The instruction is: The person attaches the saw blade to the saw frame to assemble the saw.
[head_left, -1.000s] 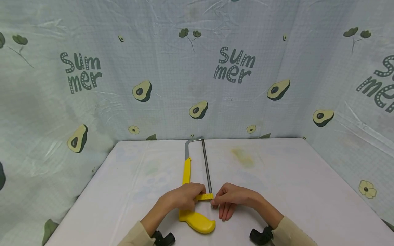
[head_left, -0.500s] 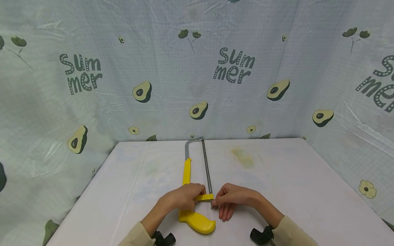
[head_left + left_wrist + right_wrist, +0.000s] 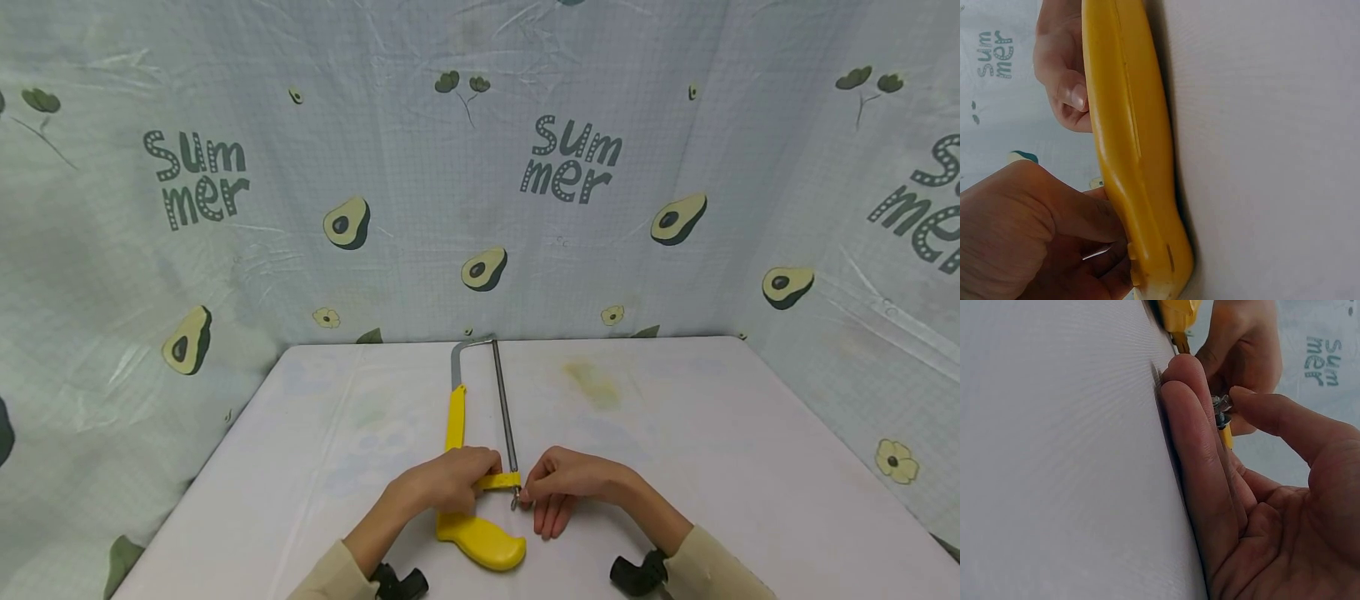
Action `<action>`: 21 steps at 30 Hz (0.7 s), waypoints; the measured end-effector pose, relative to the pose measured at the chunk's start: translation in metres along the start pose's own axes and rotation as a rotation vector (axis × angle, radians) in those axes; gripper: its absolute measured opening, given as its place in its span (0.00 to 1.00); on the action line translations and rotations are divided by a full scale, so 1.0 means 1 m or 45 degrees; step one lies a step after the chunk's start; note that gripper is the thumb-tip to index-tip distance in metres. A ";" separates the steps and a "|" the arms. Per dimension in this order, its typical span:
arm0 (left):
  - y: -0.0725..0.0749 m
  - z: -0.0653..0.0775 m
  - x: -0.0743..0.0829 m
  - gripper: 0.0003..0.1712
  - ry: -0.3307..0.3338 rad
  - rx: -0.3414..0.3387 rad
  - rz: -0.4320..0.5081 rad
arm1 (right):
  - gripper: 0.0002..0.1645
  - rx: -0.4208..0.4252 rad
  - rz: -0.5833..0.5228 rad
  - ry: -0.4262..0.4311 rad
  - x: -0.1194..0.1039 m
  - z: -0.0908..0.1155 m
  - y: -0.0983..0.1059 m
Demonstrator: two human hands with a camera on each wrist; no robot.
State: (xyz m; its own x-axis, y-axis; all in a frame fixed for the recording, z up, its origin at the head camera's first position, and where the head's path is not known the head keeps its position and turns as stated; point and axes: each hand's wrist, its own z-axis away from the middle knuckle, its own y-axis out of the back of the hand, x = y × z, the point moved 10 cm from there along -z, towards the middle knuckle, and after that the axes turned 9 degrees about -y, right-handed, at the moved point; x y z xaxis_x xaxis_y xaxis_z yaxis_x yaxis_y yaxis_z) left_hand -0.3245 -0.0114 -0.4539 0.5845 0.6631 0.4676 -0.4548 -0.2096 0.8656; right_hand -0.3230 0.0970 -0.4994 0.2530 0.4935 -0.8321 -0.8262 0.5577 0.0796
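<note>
In the head view, a hacksaw with a yellow and grey metal frame (image 3: 455,417) lies on the pale white surface (image 3: 675,400), its slim grey metal bar (image 3: 504,408), likely the blade, running away from the person; the left hand (image 3: 453,479) grips the frame just above the rounded yellow handle (image 3: 480,542), and the right hand (image 3: 566,483) is beside the small shiny metal fitting (image 3: 515,502) sticking out past the short yellow crosspiece (image 3: 498,481). The step in hand looks like turning that fitting, so a firm left grip close to the crosspiece should stop the saw twisting, while short, even turns would suit so small a part. In the left wrist view, the handle rests along the surface with the left hand's thumb behind it; pressing it down there should help steadiness. In the right wrist view, two fingers lie extended along the surface, a good brace, and the thumb tip is at or just beside the fitting; whether another finger pinches it is hidden, so I cannot tell if it is held. The bar deserves care: fingers are best clear of its edge.
</note>
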 end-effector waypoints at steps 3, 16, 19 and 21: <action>-0.001 0.000 0.000 0.18 -0.003 0.002 -0.008 | 0.17 0.001 0.000 0.001 0.000 0.000 0.000; 0.000 0.000 0.000 0.19 -0.006 0.012 -0.016 | 0.16 0.004 -0.002 0.009 0.000 0.002 0.000; 0.000 0.001 0.000 0.19 -0.009 0.014 -0.013 | 0.16 0.006 -0.001 0.009 0.000 0.001 0.000; 0.001 0.001 0.000 0.19 -0.008 0.015 -0.014 | 0.16 0.006 -0.001 0.009 0.000 0.001 0.000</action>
State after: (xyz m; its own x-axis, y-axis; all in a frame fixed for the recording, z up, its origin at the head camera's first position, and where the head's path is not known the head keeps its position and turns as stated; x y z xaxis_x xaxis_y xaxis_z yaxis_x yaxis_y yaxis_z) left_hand -0.3242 -0.0117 -0.4532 0.5938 0.6606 0.4594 -0.4406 -0.2107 0.8726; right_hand -0.3226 0.0979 -0.4987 0.2496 0.4884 -0.8362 -0.8235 0.5613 0.0820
